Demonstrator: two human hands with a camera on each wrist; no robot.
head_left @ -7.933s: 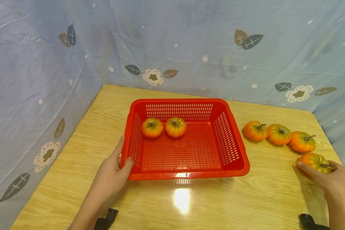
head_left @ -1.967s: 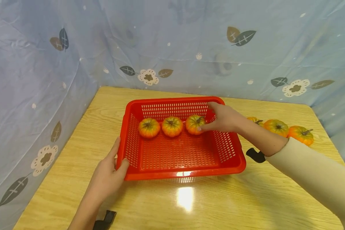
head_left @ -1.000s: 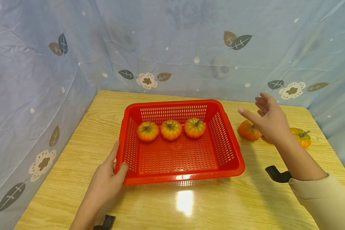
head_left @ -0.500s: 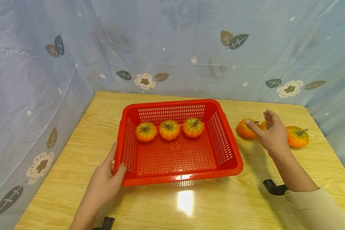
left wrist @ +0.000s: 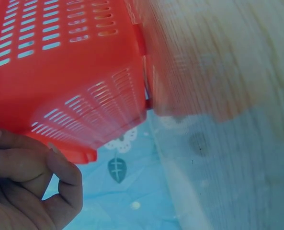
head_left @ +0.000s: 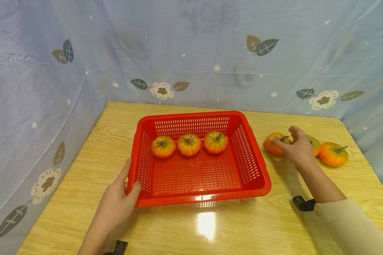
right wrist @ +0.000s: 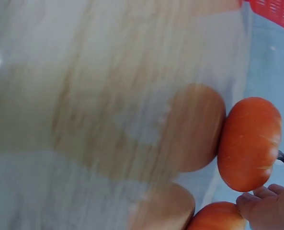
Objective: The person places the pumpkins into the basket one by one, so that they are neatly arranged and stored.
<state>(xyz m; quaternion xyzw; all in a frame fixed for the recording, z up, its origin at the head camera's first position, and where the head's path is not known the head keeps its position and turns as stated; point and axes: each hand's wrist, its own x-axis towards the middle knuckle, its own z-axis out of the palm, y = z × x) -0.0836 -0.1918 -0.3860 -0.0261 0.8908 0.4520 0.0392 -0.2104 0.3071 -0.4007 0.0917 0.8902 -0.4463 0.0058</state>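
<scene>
Red plastic of a perforated basket (head_left: pixel 194 173) is gripped at the left rim by the left hand (head_left: pixel 118 198), and three small pumpkins (head_left: pixel 189 145) are held inside in a row. To its right, thumb and fingers of the right hand (head_left: pixel 300 150) are spread apart close to three further pumpkins (head_left: pixel 333 154) lined on the wooden table (head_left: pixel 236 226), before a flower-patterned blue cloth (head_left: pixel 204 42).

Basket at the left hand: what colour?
The basket is red, rim and mesh alike; head view shows it best.
</scene>
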